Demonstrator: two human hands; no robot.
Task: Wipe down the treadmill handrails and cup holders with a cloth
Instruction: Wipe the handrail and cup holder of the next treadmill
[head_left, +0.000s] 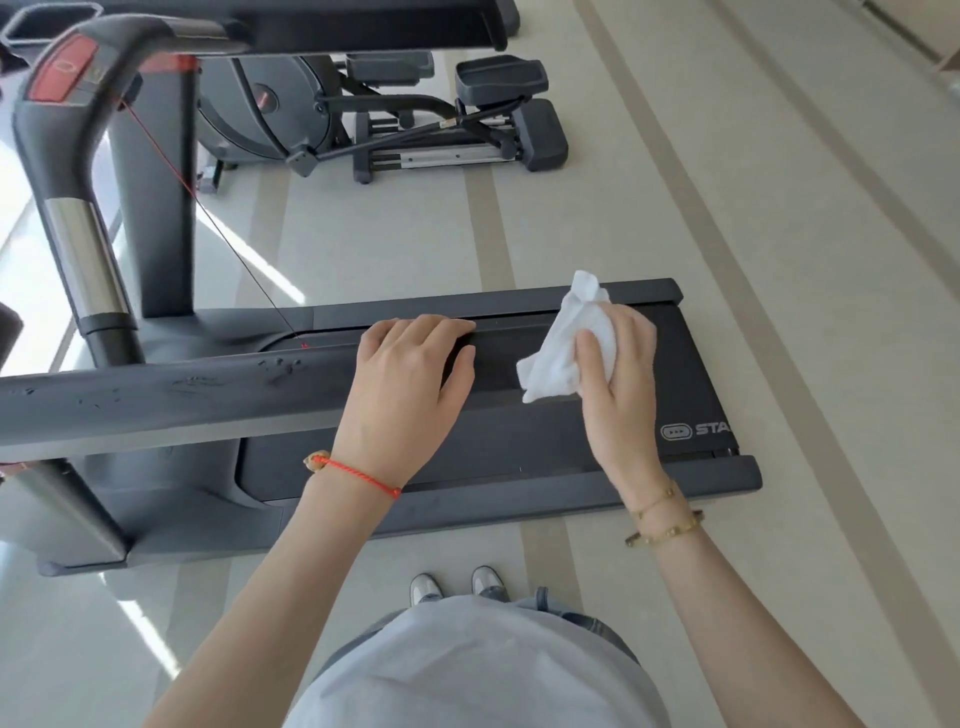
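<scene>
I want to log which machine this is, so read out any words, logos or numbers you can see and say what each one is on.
"STA": white letters beside a rounded logo badge on the treadmill belt; the rest of the word is cut off behind the belt's end.
Red panel on the handrail: it carries an outlined symbol, too blurred to read.
Nothing else legible.

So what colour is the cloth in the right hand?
White. The cloth shows best in the head view, bunched in the right hand past the end of the dark handrail.
</scene>
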